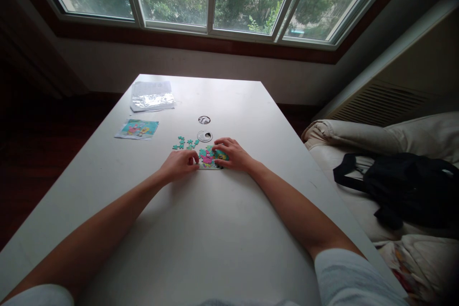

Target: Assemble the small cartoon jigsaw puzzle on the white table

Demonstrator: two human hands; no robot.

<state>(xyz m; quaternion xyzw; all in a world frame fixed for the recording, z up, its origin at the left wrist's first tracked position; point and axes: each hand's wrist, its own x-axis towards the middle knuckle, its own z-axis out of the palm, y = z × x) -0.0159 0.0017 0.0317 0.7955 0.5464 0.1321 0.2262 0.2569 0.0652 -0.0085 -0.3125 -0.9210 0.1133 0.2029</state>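
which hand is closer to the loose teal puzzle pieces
Left: the left hand is just on the near side of the loose pieces, while the right hand is farther right, over the puzzle.

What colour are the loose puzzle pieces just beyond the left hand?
The loose puzzle pieces look teal green, as the head view shows.

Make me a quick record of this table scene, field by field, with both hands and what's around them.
Left hand: curled at the left edge of the puzzle; any piece in it can't be made out
Right hand: fingers spread over the puzzle's right part
Puzzle: pink and teal, partly covered
Loose pieces: teal, beyond the left hand
Round objects: two, beyond the puzzle
Picture sheet: on the table, left side
Papers: beyond the picture sheet
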